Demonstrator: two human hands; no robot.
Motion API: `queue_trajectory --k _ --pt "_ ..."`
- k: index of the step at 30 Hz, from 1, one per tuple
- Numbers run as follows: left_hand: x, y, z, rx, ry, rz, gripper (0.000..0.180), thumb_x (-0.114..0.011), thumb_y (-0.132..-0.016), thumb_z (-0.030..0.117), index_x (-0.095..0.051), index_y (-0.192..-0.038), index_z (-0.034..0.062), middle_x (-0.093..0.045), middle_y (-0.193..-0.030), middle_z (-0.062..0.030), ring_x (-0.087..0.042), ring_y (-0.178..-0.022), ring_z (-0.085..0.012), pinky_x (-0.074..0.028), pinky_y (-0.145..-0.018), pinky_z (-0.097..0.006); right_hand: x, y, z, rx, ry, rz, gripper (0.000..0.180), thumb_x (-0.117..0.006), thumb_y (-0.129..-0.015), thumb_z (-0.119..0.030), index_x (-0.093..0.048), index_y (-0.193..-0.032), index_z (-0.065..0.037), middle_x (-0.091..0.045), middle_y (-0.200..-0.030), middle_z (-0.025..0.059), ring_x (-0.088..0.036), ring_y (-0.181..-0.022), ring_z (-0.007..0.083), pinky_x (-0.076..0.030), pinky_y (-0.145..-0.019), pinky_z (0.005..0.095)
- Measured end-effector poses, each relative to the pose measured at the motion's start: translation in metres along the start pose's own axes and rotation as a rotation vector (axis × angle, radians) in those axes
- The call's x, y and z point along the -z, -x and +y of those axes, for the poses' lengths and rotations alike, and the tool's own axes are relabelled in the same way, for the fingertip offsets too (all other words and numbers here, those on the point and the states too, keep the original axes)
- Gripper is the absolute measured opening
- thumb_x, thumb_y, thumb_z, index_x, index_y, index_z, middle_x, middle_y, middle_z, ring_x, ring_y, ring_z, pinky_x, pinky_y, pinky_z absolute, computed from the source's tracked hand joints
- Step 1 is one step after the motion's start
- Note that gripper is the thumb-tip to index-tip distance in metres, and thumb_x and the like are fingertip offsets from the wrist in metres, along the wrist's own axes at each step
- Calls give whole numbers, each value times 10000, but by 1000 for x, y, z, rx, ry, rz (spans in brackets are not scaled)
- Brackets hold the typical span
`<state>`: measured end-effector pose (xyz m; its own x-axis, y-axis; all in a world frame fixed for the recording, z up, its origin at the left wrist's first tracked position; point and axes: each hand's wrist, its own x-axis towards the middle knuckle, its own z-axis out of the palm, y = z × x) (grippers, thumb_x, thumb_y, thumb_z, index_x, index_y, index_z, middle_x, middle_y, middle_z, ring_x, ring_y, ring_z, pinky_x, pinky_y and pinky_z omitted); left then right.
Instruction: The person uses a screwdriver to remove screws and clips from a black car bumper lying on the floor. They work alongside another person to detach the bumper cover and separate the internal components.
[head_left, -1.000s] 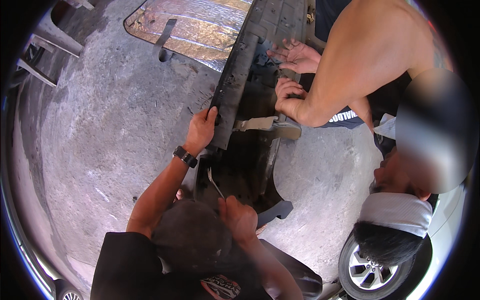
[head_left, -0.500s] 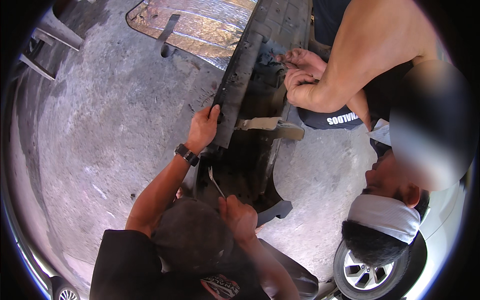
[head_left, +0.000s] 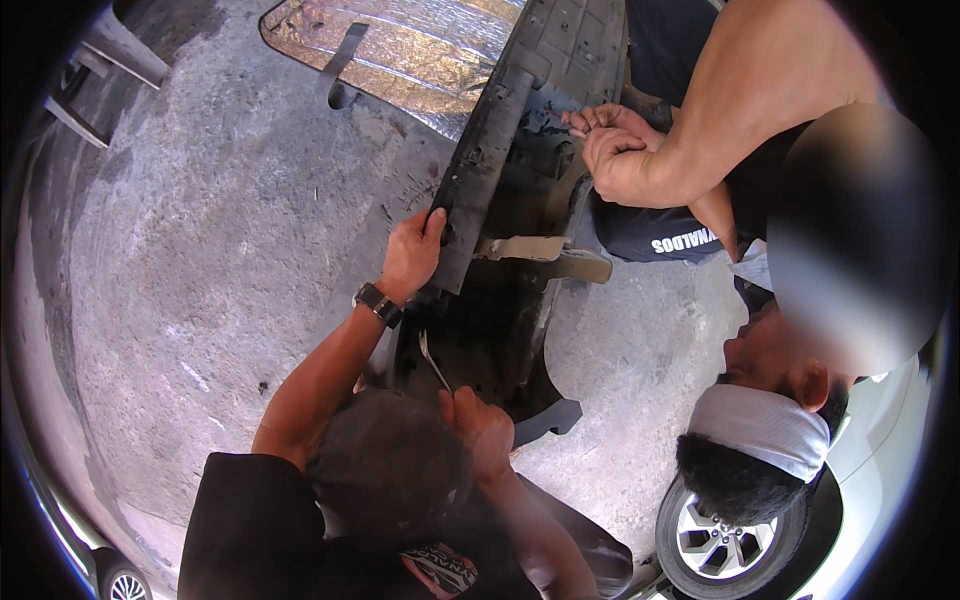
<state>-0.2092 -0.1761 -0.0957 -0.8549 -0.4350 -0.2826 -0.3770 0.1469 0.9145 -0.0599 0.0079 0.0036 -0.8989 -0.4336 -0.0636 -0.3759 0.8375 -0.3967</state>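
Observation:
Neither my left hand nor my right hand shows. A co-worker in a dark cap (head_left: 390,462), seen from above and behind, crouches at the lower middle. That person's left hand (head_left: 410,258), with a watch at the wrist, grips the edge of a long dark car part (head_left: 540,75), which looks like a bumper. The same person's right hand (head_left: 482,428) holds a thin metal tool with a forked tip (head_left: 432,362) over the dark hollow inside the part. At the upper right, a second co-worker in a white headband (head_left: 755,430) works with both hands (head_left: 615,155) together at the part's right side.
A silvery foil-faced sheet (head_left: 390,60) lies at the top, beside the part. A pale bracket (head_left: 525,248) crosses the hollow. Rough concrete floor (head_left: 200,250) spreads to the left. A white car's wheel (head_left: 730,535) stands at the lower right, and another car's wheel (head_left: 125,582) at the lower left.
The view has shifted slightly. At the upper right, the second co-worker's hands have moved a little while staying together. The first co-worker's grip and forked tool look much the same.

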Motion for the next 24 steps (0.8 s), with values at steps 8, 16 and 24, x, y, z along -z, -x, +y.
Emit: queue_trajectory --k 8,16,24 --pt "0 0 1 0 8 -4 486 -507 -1000 421 -591 -828 -25 -562 -658 -219 -583 -650 -411 -439 -610 -461 1 0 -1 -1 1 -2 304 -668 -910 -238 -474 -710 -114 -559 -572 104 -571 -451 320 -457 -428 421" --pt "1 2 4 -9 22 10 488 -509 -1001 417 -592 -815 -27 -551 -631 -207 -576 -614 -386 -433 -592 -450 2 -2 -4 -26 -75 21 325 -682 -892 -193 -442 -696 -96 -516 -567 132 -540 -448 348 -412 -430 460" --pt "-6 -9 11 -455 -168 378 441 -634 -950 361 -602 -1193 -5 -633 -1065 -211 -612 -930 -309 -499 -810 -415 7 11 10 -30 -86 112 205 -640 -923 -188 -542 -771 -92 -567 -647 129 -601 -556 338 -450 -479 429"
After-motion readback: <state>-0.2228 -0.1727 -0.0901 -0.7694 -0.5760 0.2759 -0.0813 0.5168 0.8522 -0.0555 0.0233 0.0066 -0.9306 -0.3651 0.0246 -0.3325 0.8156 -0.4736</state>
